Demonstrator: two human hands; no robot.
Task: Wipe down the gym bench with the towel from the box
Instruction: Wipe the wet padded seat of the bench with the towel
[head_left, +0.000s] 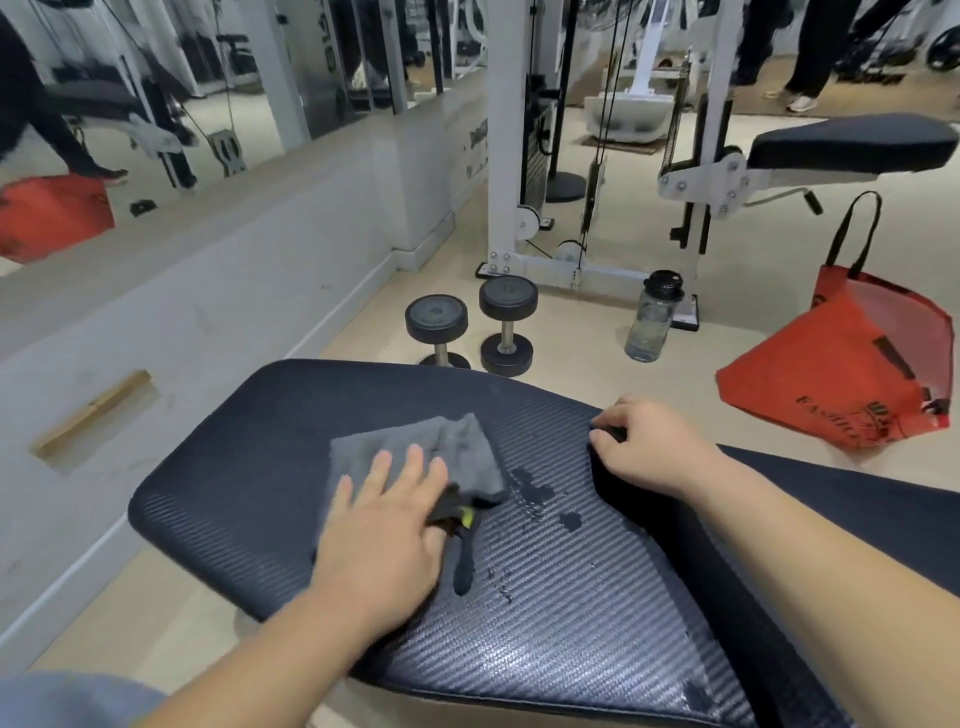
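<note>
A grey towel (415, 452) lies folded on the dark ribbed pad of the gym bench (234, 467). My left hand (384, 530) presses flat on the towel, fingers spread, with a black strap and a yellow tag poking out under the thumb side. Wet drops (540, 499) sit on the pad just right of the towel. My right hand (644, 447) rests on the bench's right edge, fingers curled over the seam between the two pads.
Two black dumbbells (472, 327) stand on the floor beyond the bench, with a clear water bottle (652, 317) to their right. A red tote bag (852, 374) lies at the right. A cable machine (545, 156) and a mirrored wall (156, 104) stand behind.
</note>
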